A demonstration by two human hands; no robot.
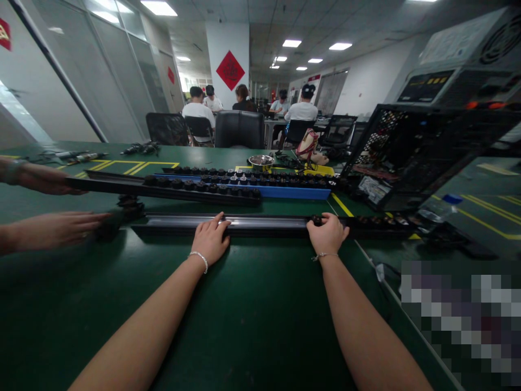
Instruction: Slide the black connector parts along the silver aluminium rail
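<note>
A long black rail [264,224] lies across the green table [252,304] in front of me. My left hand [209,240] rests on its near edge with fingers spread flat over the rail. My right hand [326,233] is closed in a pinch on a small black round part [316,220] seated in the rail. More black round parts fill the rail's right stretch [378,220]. Behind it lie a second black rail [171,187] and a blue rail [285,190], both lined with several black round parts.
Another person's two hands [52,228] reach in from the left near the rail ends. An open black computer case [411,152] stands at the right. A metal bowl [261,160] sits farther back. Several people sit on chairs at the far tables.
</note>
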